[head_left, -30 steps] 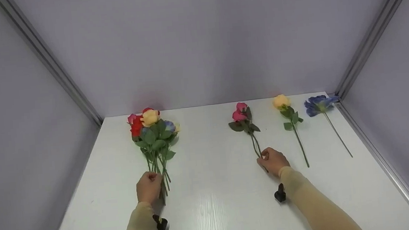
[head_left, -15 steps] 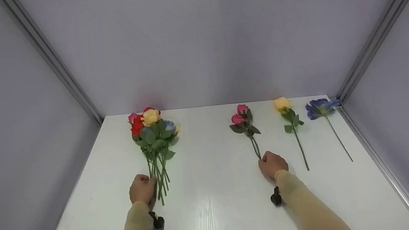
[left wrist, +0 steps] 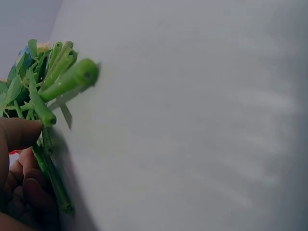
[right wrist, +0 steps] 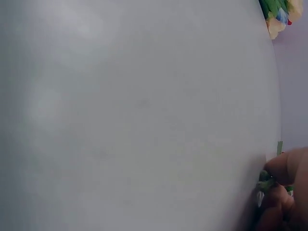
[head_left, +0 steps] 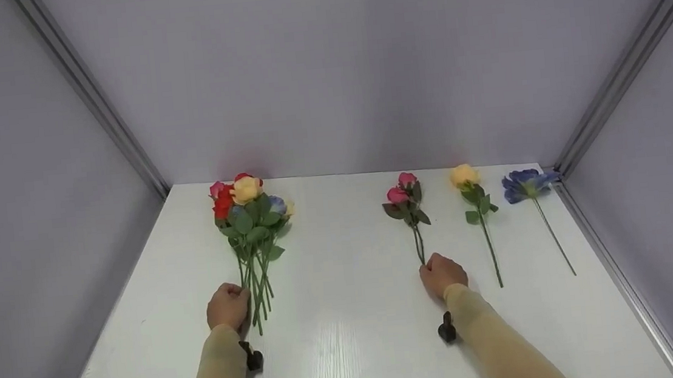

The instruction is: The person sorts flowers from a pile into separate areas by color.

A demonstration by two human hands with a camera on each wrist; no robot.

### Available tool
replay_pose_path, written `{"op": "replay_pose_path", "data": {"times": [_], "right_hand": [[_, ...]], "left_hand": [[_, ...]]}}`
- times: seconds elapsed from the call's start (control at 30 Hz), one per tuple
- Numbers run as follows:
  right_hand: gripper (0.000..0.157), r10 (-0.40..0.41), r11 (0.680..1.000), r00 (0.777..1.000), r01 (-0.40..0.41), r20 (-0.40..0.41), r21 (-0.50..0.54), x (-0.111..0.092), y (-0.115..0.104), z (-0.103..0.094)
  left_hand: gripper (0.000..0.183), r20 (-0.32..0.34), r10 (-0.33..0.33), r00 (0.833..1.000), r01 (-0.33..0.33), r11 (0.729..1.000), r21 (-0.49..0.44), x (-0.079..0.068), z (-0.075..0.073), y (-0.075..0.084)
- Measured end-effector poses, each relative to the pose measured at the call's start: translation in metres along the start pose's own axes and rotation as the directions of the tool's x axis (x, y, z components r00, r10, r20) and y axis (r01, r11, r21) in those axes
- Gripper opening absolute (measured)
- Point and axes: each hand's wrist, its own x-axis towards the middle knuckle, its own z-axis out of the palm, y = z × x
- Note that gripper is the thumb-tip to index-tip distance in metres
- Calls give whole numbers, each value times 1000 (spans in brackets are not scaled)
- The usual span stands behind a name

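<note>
A bunch of artificial flowers [head_left: 248, 221] in red, pink, yellow and blue lies on the left of the white table, heads toward the back wall. My left hand [head_left: 228, 307] pinches stems at the bunch's left side; in the left wrist view its thumb and fingers [left wrist: 19, 132] close on green stems [left wrist: 53, 178], while other cut stem ends poke out above. On the right, my right hand [head_left: 444, 275] grips the lower stems of two pink roses [head_left: 399, 195]. Their stem ends [right wrist: 264, 180] show between the thumb and fingers in the right wrist view.
Right of the pink roses lie a single yellow rose [head_left: 465, 176] and a blue flower [head_left: 529, 185] with a thin stem. Grey panels [head_left: 326, 74] rise behind and on both sides of the white table [head_left: 331, 262].
My left hand has shifted left to the bunch's edge stems. My right hand's fingers have closed further round the pink rose stems, and the two rose heads sit slightly farther apart.
</note>
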Motion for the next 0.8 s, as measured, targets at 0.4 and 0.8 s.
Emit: {"op": "replay_pose_path", "data": {"times": [0.4, 0.8], "right_hand": [[35, 26, 1000, 1000, -26, 3, 14, -5, -4, -1], [42, 41, 996, 998, -44, 44, 72, -7, -1, 1]], "left_hand": [[28, 18, 19, 1000, -19, 1000, -4, 4, 2, -5], [29, 38, 19, 999, -15, 995, -102, -3, -4, -7]]}}
